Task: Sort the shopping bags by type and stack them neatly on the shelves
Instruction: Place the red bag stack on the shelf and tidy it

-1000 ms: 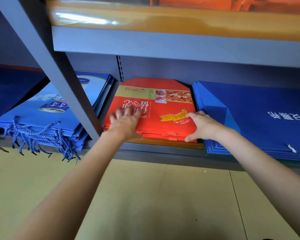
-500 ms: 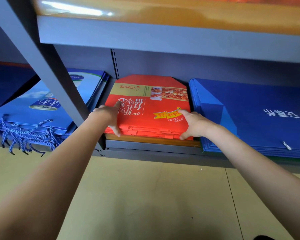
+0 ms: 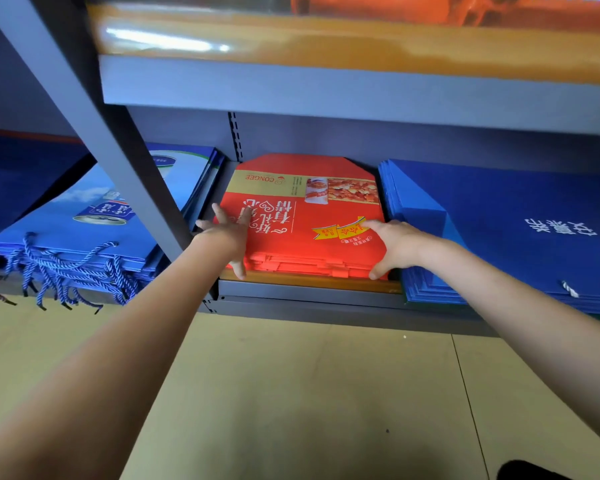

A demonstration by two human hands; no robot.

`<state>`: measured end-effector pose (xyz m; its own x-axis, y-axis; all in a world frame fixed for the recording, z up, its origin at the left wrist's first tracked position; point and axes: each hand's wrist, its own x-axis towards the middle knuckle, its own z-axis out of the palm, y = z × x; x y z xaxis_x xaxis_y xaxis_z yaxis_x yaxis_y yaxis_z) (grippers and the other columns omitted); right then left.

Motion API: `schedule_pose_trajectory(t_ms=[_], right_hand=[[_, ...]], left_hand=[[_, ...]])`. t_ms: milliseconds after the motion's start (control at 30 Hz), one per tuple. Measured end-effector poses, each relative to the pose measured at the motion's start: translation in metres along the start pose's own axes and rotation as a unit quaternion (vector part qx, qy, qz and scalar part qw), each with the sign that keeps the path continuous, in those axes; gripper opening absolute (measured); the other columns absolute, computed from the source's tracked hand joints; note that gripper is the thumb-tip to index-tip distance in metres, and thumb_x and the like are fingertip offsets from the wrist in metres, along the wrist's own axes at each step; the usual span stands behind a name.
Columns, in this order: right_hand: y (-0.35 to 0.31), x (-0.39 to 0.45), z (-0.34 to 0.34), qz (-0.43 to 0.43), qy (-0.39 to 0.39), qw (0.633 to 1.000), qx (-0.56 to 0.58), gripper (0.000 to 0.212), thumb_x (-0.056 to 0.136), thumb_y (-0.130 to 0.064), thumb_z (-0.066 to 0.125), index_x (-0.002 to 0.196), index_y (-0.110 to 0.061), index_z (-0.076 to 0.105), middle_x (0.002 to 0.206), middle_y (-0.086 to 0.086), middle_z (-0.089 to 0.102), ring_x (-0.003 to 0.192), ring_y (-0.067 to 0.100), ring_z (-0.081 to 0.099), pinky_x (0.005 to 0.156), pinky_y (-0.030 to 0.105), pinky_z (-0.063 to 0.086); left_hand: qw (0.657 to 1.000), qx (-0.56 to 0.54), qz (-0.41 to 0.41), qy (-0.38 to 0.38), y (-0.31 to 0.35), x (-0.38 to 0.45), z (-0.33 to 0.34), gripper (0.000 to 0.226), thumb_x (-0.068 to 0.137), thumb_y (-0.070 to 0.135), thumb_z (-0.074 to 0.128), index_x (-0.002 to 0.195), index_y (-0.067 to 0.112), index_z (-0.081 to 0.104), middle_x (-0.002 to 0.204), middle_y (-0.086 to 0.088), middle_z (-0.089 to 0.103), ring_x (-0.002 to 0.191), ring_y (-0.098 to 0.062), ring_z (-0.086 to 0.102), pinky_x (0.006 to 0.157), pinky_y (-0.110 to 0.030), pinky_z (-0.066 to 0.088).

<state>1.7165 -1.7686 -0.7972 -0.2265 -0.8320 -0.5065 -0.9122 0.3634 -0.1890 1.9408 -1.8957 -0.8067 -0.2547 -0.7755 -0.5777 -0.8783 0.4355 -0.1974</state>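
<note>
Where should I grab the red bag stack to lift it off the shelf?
Probably by the two front corners of the red bag stack, from the open front, where the left hand and right hand already are. It lies flat, the blue stack crowds its right side, and only the front edge overhangs free.

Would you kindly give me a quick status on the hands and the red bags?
Left hand flat on red bag stack. Right hand gripping its front right corner. Shelf upright close beside left arm.
</note>
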Motion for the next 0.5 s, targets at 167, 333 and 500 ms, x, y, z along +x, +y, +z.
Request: schedule_pose_trajectory(t_ms=[167,333,500], right_hand=[[0.021,-0.027,-0.047,-0.043,0.017,0.999,-0.009,0.079,0.073,-0.031,0.079,0.139,-0.025,0.037,0.139,0.005,0.044,0.118,0.022,0.051,0.093,0.029,0.042],[0.067,-0.071,-0.051,-0.060,-0.028,0.994,-0.085,0.061,0.078,-0.033,0.073,0.132,-0.027,0.044,0.130,0.001,0.047,0.117,0.016,0.046,0.086,0.025,0.038],[0.131,-0.089,-0.024,-0.018,-0.009,0.996,-0.087,0.067,0.078,-0.038,0.072,0.136,-0.026,0.040,0.139,-0.002,0.037,0.128,0.019,0.036,0.104,0.035,0.035]], left_hand=[[0.988,0.011,0.140,0.065,0.032,-0.030,-0.018,0.120,0.073,0.042,0.075,0.146,0.030,-0.018,0.154,-0.015,-0.019,0.141,-0.043,-0.010,0.110,-0.062,0.012],[0.930,-0.067,0.330,0.150,0.111,-0.063,-0.019,0.081,0.083,0.035,0.068,0.147,0.018,0.021,0.144,-0.017,0.036,0.132,-0.032,0.036,0.105,-0.035,0.032],[0.926,-0.072,0.348,0.126,0.171,-0.074,0.001,0.090,0.080,0.039,0.070,0.148,0.018,0.016,0.139,-0.015,0.035,0.128,-0.034,0.037,0.107,-0.037,0.032]])
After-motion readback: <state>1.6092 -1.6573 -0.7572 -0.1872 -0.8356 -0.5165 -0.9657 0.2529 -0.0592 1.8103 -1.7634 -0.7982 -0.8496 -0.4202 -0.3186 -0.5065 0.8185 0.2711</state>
